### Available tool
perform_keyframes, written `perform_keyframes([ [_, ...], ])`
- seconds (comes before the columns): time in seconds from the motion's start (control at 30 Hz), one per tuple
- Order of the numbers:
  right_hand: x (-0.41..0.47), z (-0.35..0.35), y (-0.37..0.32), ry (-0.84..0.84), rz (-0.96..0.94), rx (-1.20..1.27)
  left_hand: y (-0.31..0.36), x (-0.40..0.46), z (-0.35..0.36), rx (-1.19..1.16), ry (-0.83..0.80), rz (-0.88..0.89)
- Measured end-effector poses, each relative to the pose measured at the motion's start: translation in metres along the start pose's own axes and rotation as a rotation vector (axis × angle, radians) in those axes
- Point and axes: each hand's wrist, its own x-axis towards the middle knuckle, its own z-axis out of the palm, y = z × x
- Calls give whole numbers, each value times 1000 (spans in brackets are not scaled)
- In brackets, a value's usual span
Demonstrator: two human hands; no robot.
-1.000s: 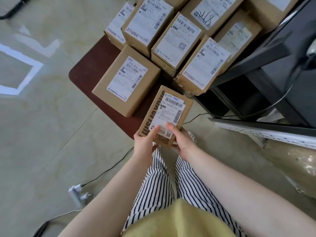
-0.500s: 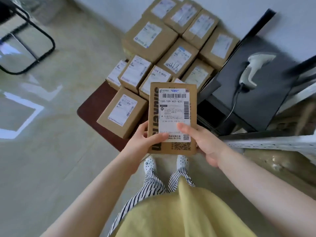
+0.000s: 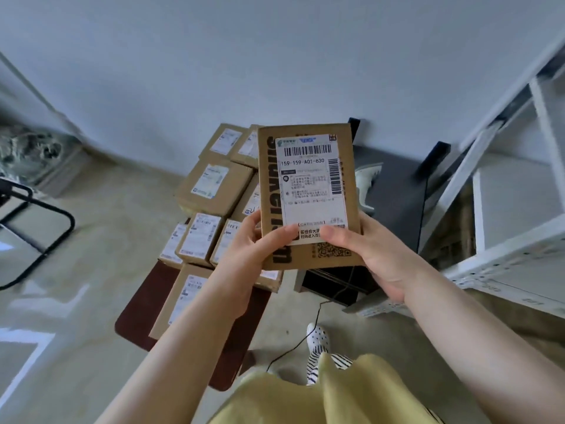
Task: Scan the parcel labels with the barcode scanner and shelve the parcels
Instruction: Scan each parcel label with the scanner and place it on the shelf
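Both hands grip 1 parcel at its near end: the left hand (image 3: pixel 253 243) curls round the left edge, thumb pressed on the front, and the right hand (image 3: pixel 371 249) wraps the right edge, thumb lying across the label's lower part. The parcel (image 3: pixel 307 194) is held upright in the air, label (image 3: pixel 312 185) facing the camera, reading 159-159-A01-630. Beyond and below it, more labelled parcels (image 3: pixel 214 191) crowd a brown board (image 3: pixel 143 304) on the floor. Right of it, the barcode scanner (image 3: pixel 368 185) lies on a dark surface beside white shelving (image 3: pixel 513 228).
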Motion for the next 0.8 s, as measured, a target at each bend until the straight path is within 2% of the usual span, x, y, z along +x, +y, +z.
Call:
perform_keyframes([
  [0.17,27,-38,10,0,30,15,2,38,22,3,6,-37],
  [0.33,69,-79,17,-74,75,53,7,75,35,-7,56,-57],
  [0.37,83,-90,23,-17,74,79,8,82,35,-14,70,-57],
  [0.43,120,-113,46,242,57,60,9,95,34,-22,95,-67],
  [0.5,157,-134,75,570,104,-112,6,106,33,-29,113,-79],
  [0.53,171,-140,88,679,172,-207,5,110,32,-33,119,-85],
  [0.57,184,-144,99,729,235,-283,3,113,32,-36,129,-89],
  [0.67,216,-146,116,735,359,-391,0,124,31,-35,178,-98],
  [0.8,241,-146,126,758,373,-513,-2,132,27,-48,208,-102],
])
